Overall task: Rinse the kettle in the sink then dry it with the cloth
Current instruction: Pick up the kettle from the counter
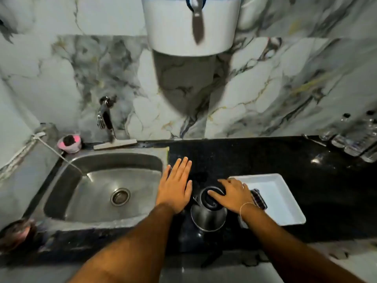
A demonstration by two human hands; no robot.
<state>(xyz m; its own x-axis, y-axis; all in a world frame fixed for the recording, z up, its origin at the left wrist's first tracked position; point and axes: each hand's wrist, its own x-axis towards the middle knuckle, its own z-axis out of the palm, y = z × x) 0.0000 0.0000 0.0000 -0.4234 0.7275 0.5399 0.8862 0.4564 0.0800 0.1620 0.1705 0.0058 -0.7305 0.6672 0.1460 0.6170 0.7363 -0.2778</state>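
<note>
Your right hand (232, 198) rests, fingers spread, on the round steel kettle (209, 211) standing on the black tabletop (265, 158); left hand (175, 186) flat, fingers apart. Rinsing in the steel sink (98, 193) and drying remain.

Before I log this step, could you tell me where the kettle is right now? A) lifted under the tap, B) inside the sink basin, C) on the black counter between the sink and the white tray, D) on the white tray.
C: the kettle stands on the black counter, right of the sink and left of the white tray, with the right hand on its lid.
</note>
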